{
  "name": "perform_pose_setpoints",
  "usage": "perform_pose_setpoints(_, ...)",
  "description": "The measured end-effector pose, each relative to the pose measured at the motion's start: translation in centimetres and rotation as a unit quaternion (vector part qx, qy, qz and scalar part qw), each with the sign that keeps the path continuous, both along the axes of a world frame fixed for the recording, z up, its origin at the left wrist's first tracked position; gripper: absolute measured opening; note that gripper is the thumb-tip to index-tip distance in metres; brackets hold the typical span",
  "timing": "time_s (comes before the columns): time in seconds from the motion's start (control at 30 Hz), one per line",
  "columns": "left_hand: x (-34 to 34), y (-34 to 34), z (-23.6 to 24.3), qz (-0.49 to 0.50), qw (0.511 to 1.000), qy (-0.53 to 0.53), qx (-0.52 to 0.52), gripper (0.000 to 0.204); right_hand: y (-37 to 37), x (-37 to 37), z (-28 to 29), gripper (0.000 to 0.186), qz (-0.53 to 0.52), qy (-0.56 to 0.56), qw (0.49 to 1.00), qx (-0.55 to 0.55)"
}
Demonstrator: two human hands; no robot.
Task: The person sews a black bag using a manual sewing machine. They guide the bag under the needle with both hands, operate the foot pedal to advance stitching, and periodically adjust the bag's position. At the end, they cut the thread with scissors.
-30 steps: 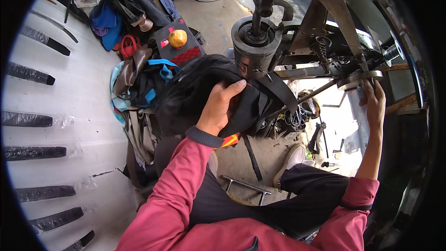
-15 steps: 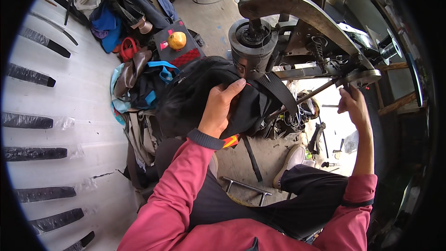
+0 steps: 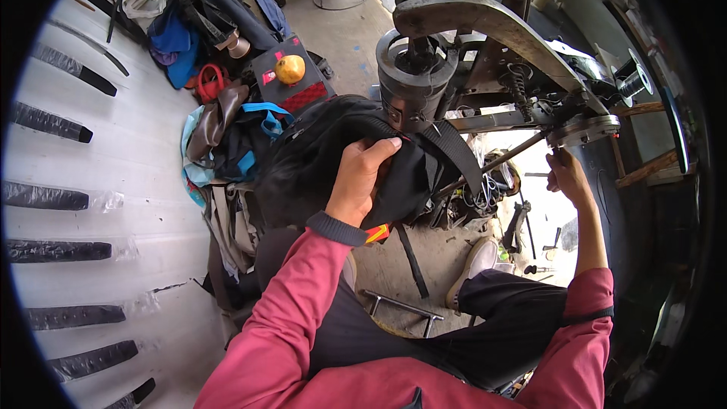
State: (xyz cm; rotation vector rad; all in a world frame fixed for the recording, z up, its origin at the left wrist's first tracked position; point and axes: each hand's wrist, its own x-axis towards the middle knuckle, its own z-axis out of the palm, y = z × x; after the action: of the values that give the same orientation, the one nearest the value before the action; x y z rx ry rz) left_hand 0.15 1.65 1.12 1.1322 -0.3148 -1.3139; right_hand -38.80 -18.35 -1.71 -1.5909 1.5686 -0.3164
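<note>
- A person's left hand [image 3: 357, 176], nearly closed with thumb uppermost, pinches a black bag [image 3: 309, 159] at the lower edge of a machine's cylindrical head [image 3: 416, 89].
- The right hand [image 3: 569, 178], curled, grips a handle [image 3: 556, 151] below the left edge of a metal wheel [image 3: 583, 131].
- A yellowish fruit [image 3: 290, 70] sits atop a dark box [image 3: 313, 68].

Bright light burns the floor [image 3: 560, 216] at right nearly white, while the far right side sinks into shadow. The black bag [image 3: 318, 170] swallows fold detail. Fisheye distortion bows straight edges, all 4 corners are black, and the centre looks sharp.
</note>
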Motion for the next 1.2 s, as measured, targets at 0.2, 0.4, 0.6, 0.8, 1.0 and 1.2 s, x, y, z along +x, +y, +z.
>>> perform_pose_setpoints(0.2,-0.2,-0.1,0.0,0.005,1.000,-0.010,0.003,0.018,-0.1,-1.5,7.6,0.022,-0.028,-0.099,0.958,-0.266)
perform_pose_setpoints(0.4,0.0,-0.3,0.0,-0.019,0.999,-0.035,-0.004,0.022,-5.5,-7.1,1.7,0.025,-0.159,0.066,0.944,-0.281)
perform_pose_setpoints(0.6,-0.4,-0.4,0.3,0.009,1.000,-0.022,-0.004,0.015,-0.1,0.0,-0.5,0.025,-0.005,-0.034,0.999,0.008)
perform_pose_setpoints(0.8,-0.7,-0.7,0.5,0.023,1.000,-0.003,-0.007,0.012,0.0,-0.7,7.7,0.023,-0.037,-0.089,0.957,-0.273)
perform_pose_setpoints(1.0,-0.2,-0.9,0.7,-0.011,1.000,0.013,0.008,0.015,-5.4,-6.4,1.9,0.015,-0.161,0.042,0.937,-0.306)
perform_pose_setpoints(1.2,-0.1,-0.7,0.4,-0.014,1.000,0.003,-0.007,0.018,-0.5,-0.8,-0.8,0.025,-0.007,-0.007,1.000,-0.004)
